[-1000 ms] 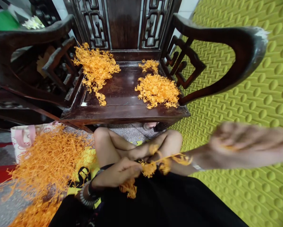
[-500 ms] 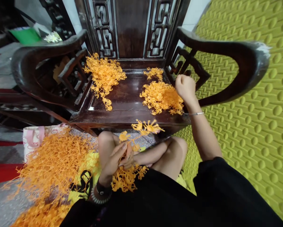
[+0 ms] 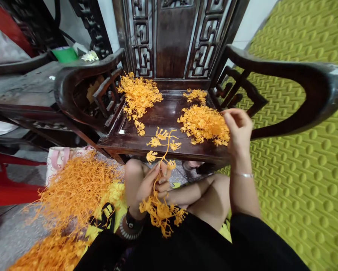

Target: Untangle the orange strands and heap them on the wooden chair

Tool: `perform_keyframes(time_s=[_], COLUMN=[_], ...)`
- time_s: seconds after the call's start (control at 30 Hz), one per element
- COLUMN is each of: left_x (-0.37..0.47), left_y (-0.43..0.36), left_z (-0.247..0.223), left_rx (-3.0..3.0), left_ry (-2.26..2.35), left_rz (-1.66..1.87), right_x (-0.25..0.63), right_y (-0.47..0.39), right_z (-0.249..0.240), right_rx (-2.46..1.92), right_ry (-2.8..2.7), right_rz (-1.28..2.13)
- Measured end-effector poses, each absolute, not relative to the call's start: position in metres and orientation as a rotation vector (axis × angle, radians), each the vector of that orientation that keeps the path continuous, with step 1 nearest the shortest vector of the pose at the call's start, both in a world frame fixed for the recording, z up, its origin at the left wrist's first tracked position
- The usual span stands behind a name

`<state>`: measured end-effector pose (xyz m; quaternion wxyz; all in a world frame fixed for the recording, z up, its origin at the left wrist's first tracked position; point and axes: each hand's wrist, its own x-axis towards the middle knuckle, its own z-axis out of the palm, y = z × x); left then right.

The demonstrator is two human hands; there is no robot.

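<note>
Left hand: the left hand [image 3: 149, 182] was closed around an orange sprig [image 3: 161, 145] above the knees, the stem pinched between thumb and fingers.
Right hand: the right hand [image 3: 238, 130] was held over the right edge of the chair seat [image 3: 160, 116], fingers loosely curled; whether a small piece was pinched in them could not be told.
Risk, sprig: the thin stem was judged likely to bend or snap if gripped harder, since only its lower part was supported while the tufted tips stood free.
Risk, bundle: the loose bundle [image 3: 160, 212] hanging below the left hand could be dropped onto the black cloth [image 3: 199, 248] if the grip were relaxed.
Risk, pile: the right-hand pile [image 3: 204, 124] lay close to the front edge of the seat, so pieces could be brushed off by the wrist beside it.
Look of the sprig: bright orange, branching, with small frilled clusters at each tip; seemingly plastic.
Other heaps: a second pile [image 3: 139, 96] was seen at the seat's back left, and a large tangle of stems [image 3: 75, 190] on the floor to the left.
</note>
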<state>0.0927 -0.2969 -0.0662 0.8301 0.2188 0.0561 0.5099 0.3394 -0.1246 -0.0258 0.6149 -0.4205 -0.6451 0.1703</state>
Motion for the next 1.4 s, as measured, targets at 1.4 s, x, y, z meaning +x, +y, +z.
perform_keyframes(time_s=[1.4], left_x=[0.113], left_y=[-0.336], left_z=[-0.062], left_rx=[0.683], left_ry=[0.142], left_rz=[0.539], right_x=[0.295], right_y=[-0.251], right_z=[0.019], right_rx=[0.685], right_ry=[-1.047], right_rz=[1.796])
